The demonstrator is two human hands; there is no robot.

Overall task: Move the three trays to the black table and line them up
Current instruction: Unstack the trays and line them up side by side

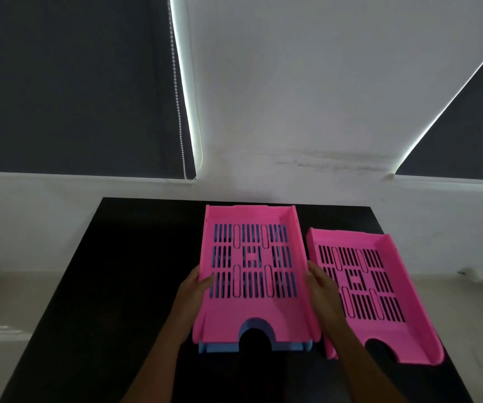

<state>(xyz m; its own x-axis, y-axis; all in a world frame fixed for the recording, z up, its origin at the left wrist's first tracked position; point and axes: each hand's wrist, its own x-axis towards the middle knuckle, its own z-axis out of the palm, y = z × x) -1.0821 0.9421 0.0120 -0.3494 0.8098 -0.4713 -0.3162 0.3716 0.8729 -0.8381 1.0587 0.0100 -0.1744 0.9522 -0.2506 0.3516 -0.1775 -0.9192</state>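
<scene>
Head view, left hand and right hand grasping opposite sides of a pink tray stacked on a blue tray, mid black table, second pink tray just beside at 3 o'clock.

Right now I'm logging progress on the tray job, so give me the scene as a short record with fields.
table: black table
held tray: pink tray, stacked on the blue tray
blue tray: blue tray, under the held one, front edge showing
right tray: second pink tray, lying on the table, slightly angled
left hand: left hand grips held tray's left wall
right hand: right hand grips its right wall
lined up: not yet; two trays stacked
</scene>
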